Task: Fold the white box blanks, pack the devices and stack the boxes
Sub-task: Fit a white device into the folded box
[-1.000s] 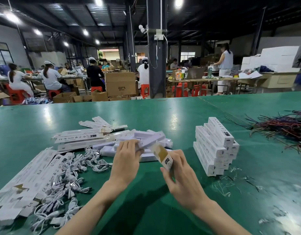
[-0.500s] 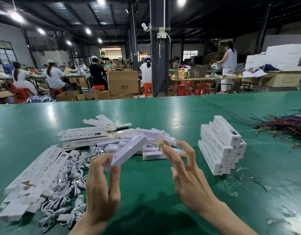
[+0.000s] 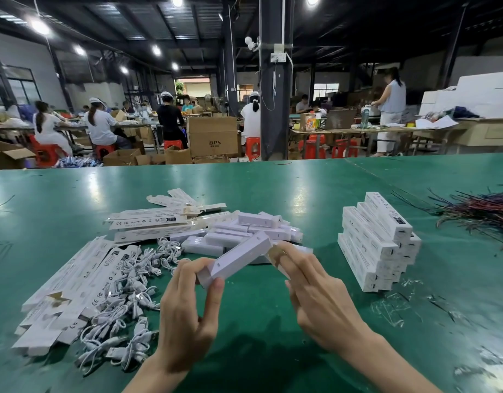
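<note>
A long white box (image 3: pixel 239 258) is held slanted above the green table (image 3: pixel 74 199). My left hand (image 3: pixel 187 310) pinches its near end between thumb and fingers. My right hand (image 3: pixel 315 296) touches the far end, its straight fingers on the brown end flap (image 3: pixel 275 254). Flat white box blanks (image 3: pixel 71 282) lie at the left, with more blanks (image 3: pixel 153 222) behind. Several white devices (image 3: pixel 244 234) are piled in the middle. White cables (image 3: pixel 125 307) sprawl beside the blanks. A stack of packed boxes (image 3: pixel 377 239) stands at the right.
A tangle of coloured wires (image 3: pixel 477 211) lies at the far right of the table. Scraps of clear film (image 3: pixel 394 304) lie near the stack. Beyond the table edge stand a dark pillar (image 3: pixel 274 109), cartons and seated workers.
My left hand has turned and shifted right with the box. My right hand has come back onto the far end flap, which it had let go of half a second ago.
</note>
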The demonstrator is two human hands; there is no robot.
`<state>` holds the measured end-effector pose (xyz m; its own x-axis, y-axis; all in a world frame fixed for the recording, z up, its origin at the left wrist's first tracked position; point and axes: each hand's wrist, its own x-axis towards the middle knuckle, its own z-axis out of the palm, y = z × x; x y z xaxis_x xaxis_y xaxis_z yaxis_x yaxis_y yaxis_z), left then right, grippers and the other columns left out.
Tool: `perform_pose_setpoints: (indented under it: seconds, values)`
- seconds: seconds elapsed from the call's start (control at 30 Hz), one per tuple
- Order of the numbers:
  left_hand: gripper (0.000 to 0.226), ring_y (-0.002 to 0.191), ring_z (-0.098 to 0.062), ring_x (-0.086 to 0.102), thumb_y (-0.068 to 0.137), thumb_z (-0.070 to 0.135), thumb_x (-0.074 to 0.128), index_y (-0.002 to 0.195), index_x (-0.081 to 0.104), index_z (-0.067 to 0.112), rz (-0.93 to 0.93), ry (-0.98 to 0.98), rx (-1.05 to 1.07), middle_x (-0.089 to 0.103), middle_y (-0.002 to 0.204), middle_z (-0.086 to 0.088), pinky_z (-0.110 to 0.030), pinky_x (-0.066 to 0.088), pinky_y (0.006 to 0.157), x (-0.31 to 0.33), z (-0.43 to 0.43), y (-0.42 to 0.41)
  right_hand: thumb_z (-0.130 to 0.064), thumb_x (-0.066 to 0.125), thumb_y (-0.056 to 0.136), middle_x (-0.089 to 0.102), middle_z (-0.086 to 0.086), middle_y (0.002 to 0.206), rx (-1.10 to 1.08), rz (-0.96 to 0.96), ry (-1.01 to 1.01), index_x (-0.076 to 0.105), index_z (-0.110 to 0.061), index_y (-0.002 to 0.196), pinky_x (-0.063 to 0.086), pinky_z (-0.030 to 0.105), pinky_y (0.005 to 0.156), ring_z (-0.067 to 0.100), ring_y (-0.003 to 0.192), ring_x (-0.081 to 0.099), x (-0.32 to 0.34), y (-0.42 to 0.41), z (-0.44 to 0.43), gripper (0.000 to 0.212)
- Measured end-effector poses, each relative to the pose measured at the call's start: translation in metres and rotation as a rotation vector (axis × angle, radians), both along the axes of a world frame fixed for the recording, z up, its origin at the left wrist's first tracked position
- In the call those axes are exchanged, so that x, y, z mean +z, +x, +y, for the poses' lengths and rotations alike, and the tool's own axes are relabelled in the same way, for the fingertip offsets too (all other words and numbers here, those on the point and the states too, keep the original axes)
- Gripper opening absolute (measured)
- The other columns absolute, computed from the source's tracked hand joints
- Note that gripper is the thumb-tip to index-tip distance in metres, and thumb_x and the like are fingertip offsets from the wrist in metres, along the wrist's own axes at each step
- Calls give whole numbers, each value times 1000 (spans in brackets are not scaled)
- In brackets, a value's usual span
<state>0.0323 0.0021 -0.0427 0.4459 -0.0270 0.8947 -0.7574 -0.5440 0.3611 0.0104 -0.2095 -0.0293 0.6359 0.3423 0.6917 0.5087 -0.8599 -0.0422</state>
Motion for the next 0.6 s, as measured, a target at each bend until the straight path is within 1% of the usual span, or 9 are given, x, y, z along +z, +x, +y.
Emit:
perform_pose_setpoints:
  seconds: [0.1,0.17,0.23,0.33,0.4,0.47,0.53,0.6]
  values:
    - [29,81,-1,46,100,43,39,105,50,16,-1,-13,-4,50,91,9,-6,35,80,2,-1,-1,17,64,55,32,-10,147,62,-42,-18,36,-15,141,52,26,53,25,106,60,0,1,-2,96]
    - [29,81,-1,46,100,43,39,105,50,17,-6,-18,-6,49,91,10,-6,35,79,3,-1,-2,15,54,52,34,-7,147,74,-76,-76,38,-12,141,54,27,59,26,104,61,-1,2,-4,95]
    - [29,82,3,45,100,43,38,105,50,16,-9,-14,-5,48,92,12,-5,35,79,5,-1,-3,12,49,49,36,-5,145,72,-75,-111,42,-11,139,55,27,62,27,102,63,0,1,-4,94]
    - [29,86,6,47,100,41,40,104,51,14,-13,-8,-17,47,91,13,-5,35,78,7,0,-4,10,53,46,35,-2,143,42,-53,-151,40,-18,136,52,22,59,25,99,62,4,-1,-3,96]
    - [29,88,3,50,99,36,43,102,54,9,-18,-2,-32,50,91,9,-7,36,78,7,3,-4,11,62,42,34,1,144,36,-30,-153,40,-20,135,49,23,57,24,98,60,6,-2,-3,100]
    - [23,87,-1,51,94,27,48,101,56,6,-24,5,-43,53,90,4,-9,37,77,8,5,-3,12,67,40,35,3,143,28,-22,-147,41,-21,133,48,23,55,24,99,60,8,-3,-4,103]
    - [19,85,-2,51,91,20,49,101,56,6,-22,18,-52,53,89,3,-10,37,76,9,6,-3,12,69,41,35,4,141,26,-22,-152,42,-21,132,48,22,55,26,100,63,9,-3,-4,101]
    - [19,84,-4,50,90,19,49,102,56,7,-16,43,-56,52,90,3,-10,38,76,11,7,-3,11,67,41,35,5,141,28,-28,-171,44,-21,129,48,23,56,27,99,64,8,-3,-4,97]
